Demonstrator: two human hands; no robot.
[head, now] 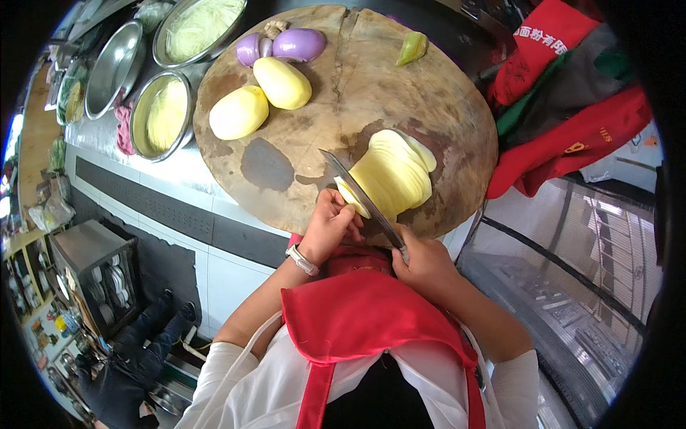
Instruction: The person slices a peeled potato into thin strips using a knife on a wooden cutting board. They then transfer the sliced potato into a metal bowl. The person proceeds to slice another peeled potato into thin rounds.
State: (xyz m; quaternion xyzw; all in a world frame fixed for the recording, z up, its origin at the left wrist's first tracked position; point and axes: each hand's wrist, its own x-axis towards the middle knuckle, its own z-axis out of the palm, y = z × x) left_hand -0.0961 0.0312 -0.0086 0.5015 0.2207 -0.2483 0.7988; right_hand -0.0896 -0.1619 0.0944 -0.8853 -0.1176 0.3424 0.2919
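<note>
On a round wooden chopping block [370,102], peeled potato slices [394,174] lie fanned in an overlapping stack. My right hand [426,257] grips the handle of a knife [364,198], whose blade stands at the left end of the stack. Just left of the blade, my left hand [335,217] has its fingers curled at the end piece of potato [351,197]; the blade and fingers partly hide it. Two whole peeled potatoes, one at the left [238,112] and one beside it [282,83], lie farther back near cut purple onion pieces [298,44].
A green vegetable piece [412,48] and ginger [276,28] lie at the block's far side. Left stand metal bowls, one with pale shreds [201,29], one with yellow shreds [166,118]. Red cloths [568,145] hang right. Another person [123,375] is at lower left.
</note>
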